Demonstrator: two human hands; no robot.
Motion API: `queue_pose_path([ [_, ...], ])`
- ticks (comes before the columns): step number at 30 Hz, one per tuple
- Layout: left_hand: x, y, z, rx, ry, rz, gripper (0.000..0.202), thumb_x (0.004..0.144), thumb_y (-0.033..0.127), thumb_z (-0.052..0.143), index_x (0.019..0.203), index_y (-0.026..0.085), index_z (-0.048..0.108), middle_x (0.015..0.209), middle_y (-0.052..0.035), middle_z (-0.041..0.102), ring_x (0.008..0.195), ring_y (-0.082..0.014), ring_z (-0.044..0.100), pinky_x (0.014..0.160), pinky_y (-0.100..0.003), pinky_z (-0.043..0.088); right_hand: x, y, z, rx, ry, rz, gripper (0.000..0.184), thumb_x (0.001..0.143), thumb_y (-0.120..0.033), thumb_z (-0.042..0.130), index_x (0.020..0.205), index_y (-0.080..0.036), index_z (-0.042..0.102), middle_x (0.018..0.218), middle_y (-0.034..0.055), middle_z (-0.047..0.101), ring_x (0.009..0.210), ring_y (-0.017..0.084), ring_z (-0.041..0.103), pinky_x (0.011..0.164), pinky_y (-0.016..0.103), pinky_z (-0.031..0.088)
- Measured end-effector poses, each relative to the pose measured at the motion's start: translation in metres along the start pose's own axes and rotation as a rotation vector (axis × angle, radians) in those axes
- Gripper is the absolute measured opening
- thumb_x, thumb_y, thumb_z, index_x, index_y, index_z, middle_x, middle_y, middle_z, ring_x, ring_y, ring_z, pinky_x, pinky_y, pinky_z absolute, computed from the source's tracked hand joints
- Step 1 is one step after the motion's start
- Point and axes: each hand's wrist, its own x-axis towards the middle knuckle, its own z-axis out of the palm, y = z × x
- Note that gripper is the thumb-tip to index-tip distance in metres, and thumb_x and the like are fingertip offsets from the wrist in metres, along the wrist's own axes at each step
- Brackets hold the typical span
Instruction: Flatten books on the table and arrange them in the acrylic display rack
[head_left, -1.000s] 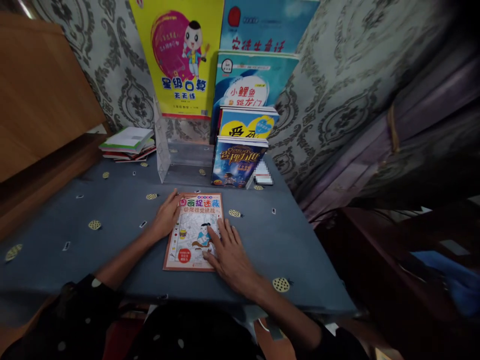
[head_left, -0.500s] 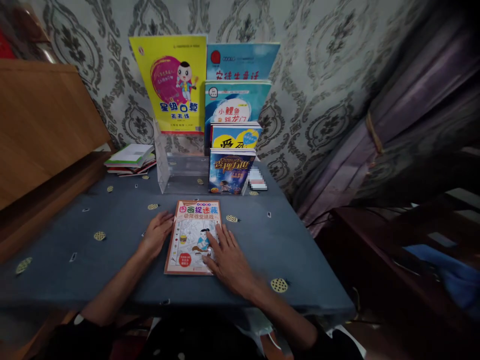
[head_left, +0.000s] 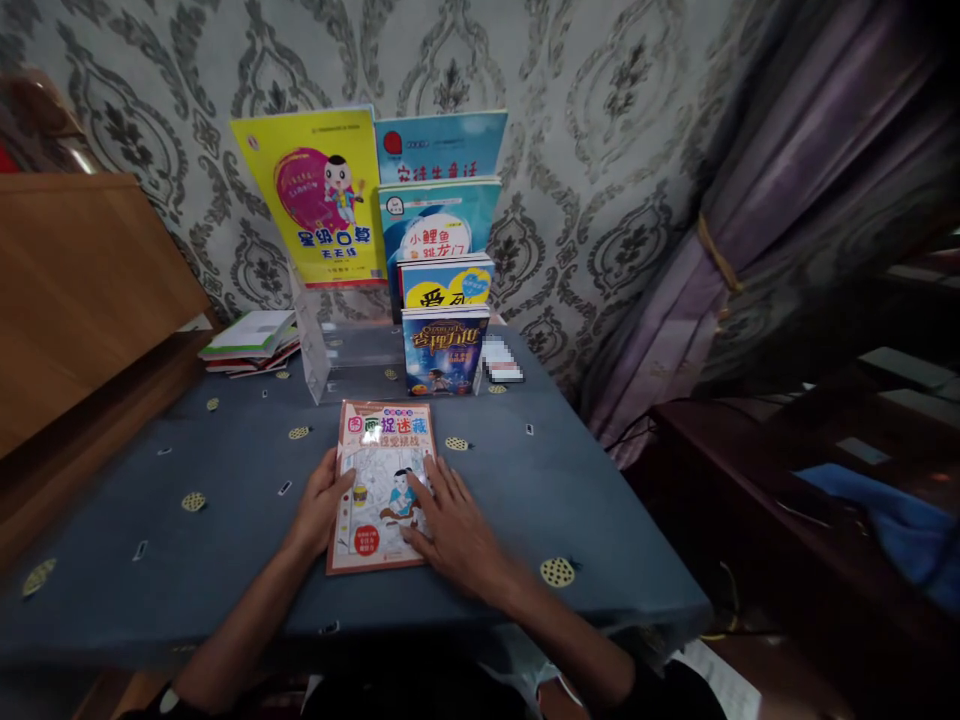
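On the bench, covered with a dark blue-grey cloth with small round yellow patterned spots, lies a thin orange-bordered children's picture book, flat, cover up, near the front edge and roughly centred before the person. Both hands rest on it. Left hand lies at the book's left edge, thumb over the cover, fingers mostly on the cloth beside it; palm down, not closed around anything. Right hand lies flat, fingers spread, fingertips on the lower right part of the cover, palm on the cloth just beside the right edge. Neither hand lifts the book; both press or touch it with open fingers.

Behind the book, at the back of the bench, stands a clear acrylic stepped display stand. Its right side holds upright books in rising rows: dark blue fantasy-cover book in front, yellow-and-blue book behind it, light blue book with white oval next, pale blue book with red circle at the back. Large yellow workbook with a cartoon child leans on the stand's left side against the grey damask wallpaper. Short flat pile of books with a green-white top cover lies at back left, well apart from the hands. Wooden board stands to the left; purple curtain hangs right.
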Motion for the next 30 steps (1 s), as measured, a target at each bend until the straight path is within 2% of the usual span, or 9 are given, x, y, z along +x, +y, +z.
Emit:
queue_pose_path([
  [3, -0.001, 0.002, 0.001, -0.018, -0.004, -0.022, 0.064, 0.06, 0.034, 0.085, 0.115, 0.02, 0.055, 0.098, -0.0071, 0.076, 0.09, -0.0307, 0.074, 0.078, -0.041, 0.061, -0.002, 0.005, 0.006, 0.063, 0.049, -0.003, 0.077, 0.09, -0.039, 0.063, 0.155, -0.016, 0.027, 0.164, 0.0202, 0.015, 0.15, 0.035, 0.02, 0.118, 0.056, 0.029],
  [8, -0.003, 0.007, 0.003, -0.032, -0.045, -0.033, 0.06, 0.067, 0.036, 0.083, 0.118, 0.021, 0.057, 0.105, -0.0077, 0.076, 0.1, -0.0314, 0.072, 0.085, -0.042, 0.06, -0.006, 0.014, 0.01, 0.268, 0.115, 0.087, 0.1, 0.087, -0.032, 0.065, 0.158, -0.026, -0.005, 0.166, 0.014, 0.007, 0.15, 0.031, 0.021, 0.117, 0.053, 0.035],
  [10, -0.004, 0.009, 0.003, -0.032, -0.048, -0.037, 0.061, 0.068, 0.037, 0.082, 0.121, 0.022, 0.056, 0.109, -0.0081, 0.075, 0.103, -0.0318, 0.071, 0.088, -0.043, 0.059, -0.006, 0.017, 0.01, 0.387, 0.162, 0.137, 0.096, 0.088, -0.032, 0.064, 0.159, -0.027, -0.001, 0.165, 0.0135, 0.016, 0.149, 0.031, 0.025, 0.116, 0.054, 0.036],
  [12, -0.005, 0.011, 0.004, -0.038, -0.047, -0.039, 0.062, 0.068, 0.037, 0.083, 0.122, 0.022, 0.055, 0.112, -0.0086, 0.074, 0.105, -0.032, 0.07, 0.09, -0.043, 0.058, -0.005, 0.019, 0.008, 0.569, 0.191, 0.186, 0.088, 0.089, -0.033, 0.061, 0.158, -0.025, 0.007, 0.157, 0.0155, 0.036, 0.143, 0.032, 0.038, 0.112, 0.056, 0.04],
  [14, -0.007, 0.013, 0.005, -0.041, -0.043, -0.036, 0.062, 0.068, 0.037, 0.083, 0.121, 0.022, 0.055, 0.113, -0.0088, 0.073, 0.106, -0.0323, 0.07, 0.091, -0.043, 0.058, -0.004, 0.021, 0.005, 0.818, 0.153, 0.225, 0.08, 0.091, -0.035, 0.058, 0.157, -0.024, 0.013, 0.143, 0.0158, 0.054, 0.129, 0.031, 0.056, 0.103, 0.056, 0.05],
  [16, -0.008, 0.013, 0.006, -0.039, -0.038, -0.027, 0.061, 0.068, 0.038, 0.084, 0.12, 0.022, 0.055, 0.114, -0.0087, 0.073, 0.107, -0.0327, 0.069, 0.091, -0.043, 0.058, -0.002, 0.022, 0.002, 1.046, 0.078, 0.246, 0.071, 0.091, -0.038, 0.057, 0.152, -0.024, 0.024, 0.131, 0.0141, 0.065, 0.114, 0.029, 0.067, 0.092, 0.052, 0.058],
  [20, -0.009, 0.012, 0.005, -0.036, -0.025, 0.001, 0.057, 0.07, 0.038, 0.082, 0.119, 0.022, 0.056, 0.114, -0.0085, 0.073, 0.109, -0.0326, 0.068, 0.092, -0.043, 0.058, -0.001, 0.023, -0.005, 1.217, -0.016, 0.244, 0.057, 0.085, -0.042, 0.064, 0.134, -0.023, 0.044, 0.117, 0.0115, 0.072, 0.098, 0.027, 0.073, 0.082, 0.048, 0.063],
  [23, -0.009, 0.011, 0.004, -0.025, -0.017, 0.03, 0.056, 0.073, 0.039, 0.08, 0.12, 0.022, 0.056, 0.114, -0.0086, 0.073, 0.109, -0.032, 0.068, 0.091, -0.042, 0.058, -0.002, 0.023, -0.008, 1.243, -0.055, 0.232, 0.05, 0.087, -0.04, 0.062, 0.13, -0.023, 0.045, 0.113, 0.0104, 0.073, 0.096, 0.026, 0.073, 0.082, 0.047, 0.063],
  [30, -0.013, 0.009, 0.004, 0.03, -0.053, 0.089, 0.052, 0.08, 0.04, 0.074, 0.125, 0.023, 0.054, 0.118, -0.0068, 0.071, 0.106, -0.0283, 0.069, 0.087, -0.038, 0.059, -0.005, 0.02, -0.005, 1.165, 0.013, 0.183, 0.042, 0.091, -0.036, 0.056, 0.129, -0.024, 0.044, 0.112, 0.0091, 0.073, 0.095, 0.025, 0.073, 0.081, 0.045, 0.064],
])
